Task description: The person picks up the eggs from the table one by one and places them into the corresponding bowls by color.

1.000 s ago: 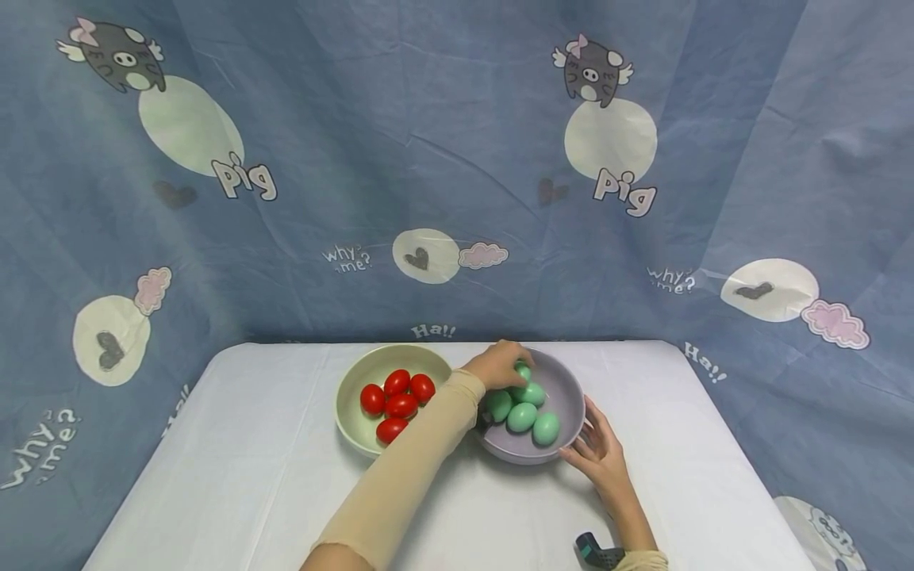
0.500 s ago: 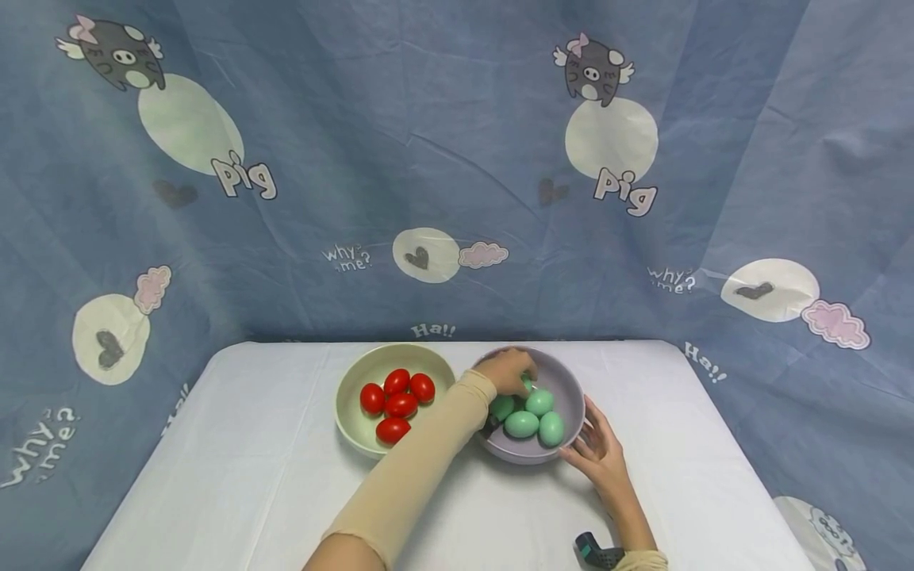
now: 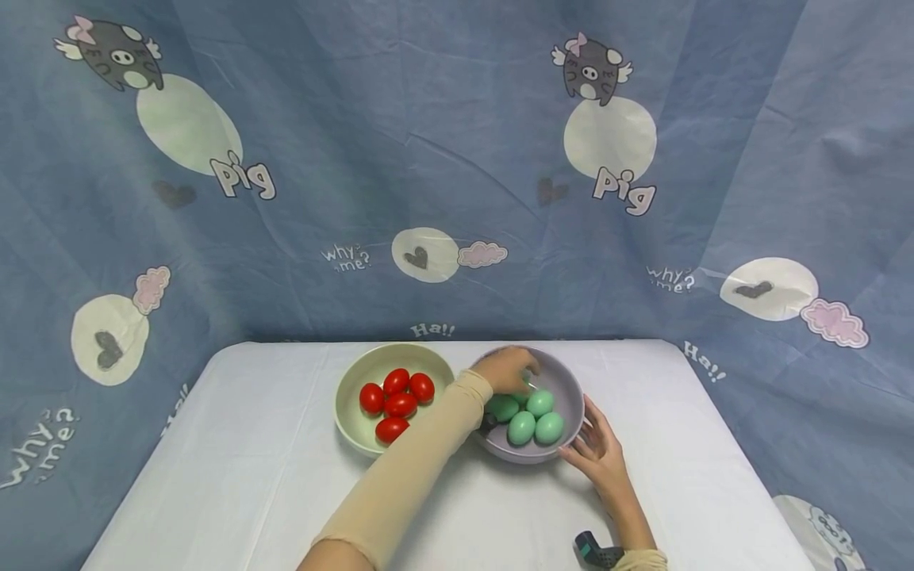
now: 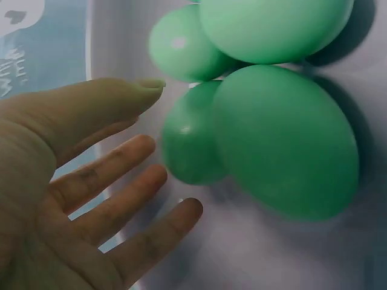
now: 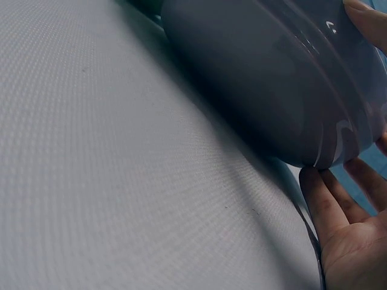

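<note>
Green eggs (image 3: 531,416) clustered inside lilac bowl (image 3: 567,381) at centre of white-clothed counter (image 3: 250,476). Left hand (image 3: 505,369) reaching into bowl, fingers straight and released beside eggs, grasping nothing. Right hand (image 3: 598,456) flat against bowl's outer wall, fingers relaxed. Just left, pale green bowl (image 3: 353,381) of red eggs (image 3: 396,396).
</note>
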Available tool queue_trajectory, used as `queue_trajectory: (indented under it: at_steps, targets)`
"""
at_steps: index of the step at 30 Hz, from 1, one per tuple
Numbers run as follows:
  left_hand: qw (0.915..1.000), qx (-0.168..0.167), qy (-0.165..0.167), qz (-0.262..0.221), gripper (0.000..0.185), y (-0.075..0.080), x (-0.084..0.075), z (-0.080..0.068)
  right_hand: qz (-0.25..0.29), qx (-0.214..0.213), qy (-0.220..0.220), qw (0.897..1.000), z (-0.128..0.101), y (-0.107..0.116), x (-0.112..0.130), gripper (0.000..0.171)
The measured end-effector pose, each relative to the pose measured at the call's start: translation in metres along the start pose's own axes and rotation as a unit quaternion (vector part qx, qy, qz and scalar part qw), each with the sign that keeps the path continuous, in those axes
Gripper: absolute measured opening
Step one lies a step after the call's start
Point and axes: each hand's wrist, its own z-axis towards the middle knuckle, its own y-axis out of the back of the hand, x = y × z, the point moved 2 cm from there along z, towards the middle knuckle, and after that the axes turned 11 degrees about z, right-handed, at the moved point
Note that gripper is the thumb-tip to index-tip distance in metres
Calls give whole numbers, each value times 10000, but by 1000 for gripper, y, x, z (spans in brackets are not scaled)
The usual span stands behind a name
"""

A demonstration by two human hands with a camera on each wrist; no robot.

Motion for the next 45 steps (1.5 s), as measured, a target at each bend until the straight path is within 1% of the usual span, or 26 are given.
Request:
queue_trajectory:
  at_steps: [4,8,12,17,21,25,28,33,38,43,45]
  targets:
    - [9995,-185,-92,-258,39,7,7,-11,33,14,-12,10000,1,-1,-1,96]
    - [9971,-514,-278,-498,37,11,18,-26,-14,6,-29,10000,1,-1,-3,97]
    - [9924,-855,-370,-803,36,16,26,-47,-25,-1,-65,10000,1,-1,-2,97]
    - [9869,-1204,-489,-953,34,19,31,-76,15,-16,-32,10000,1,0,0,97]
    - [9822,-1447,-439,-1113,33,17,33,-100,41,-21,-10,10000,1,0,0,97]
    - [9769,-1580,-293,-1411,36,12,36,-128,88,-27,-21,10000,1,0,-1,97]
    - [9710,-1747,-289,-1605,36,6,38,-148,76,-43,-29,10000,1,0,-1,97]
    - [9546,-1965,-439,-2196,37,-6,39,-177,30,-86,-29,10000,1,-1,-1,97]
    - [9406,-1925,-469,-2756,38,-19,39,-205,43,-91,-31,9999,1,-3,1,97]
    - [9303,-2040,-538,-3002,38,-30,43,-231,69,-39,12,10000,0,-3,2,97]
    - [9288,-2103,-510,-3008,38,-35,46,-242,74,-13,-6,10000,0,-3,2,97]
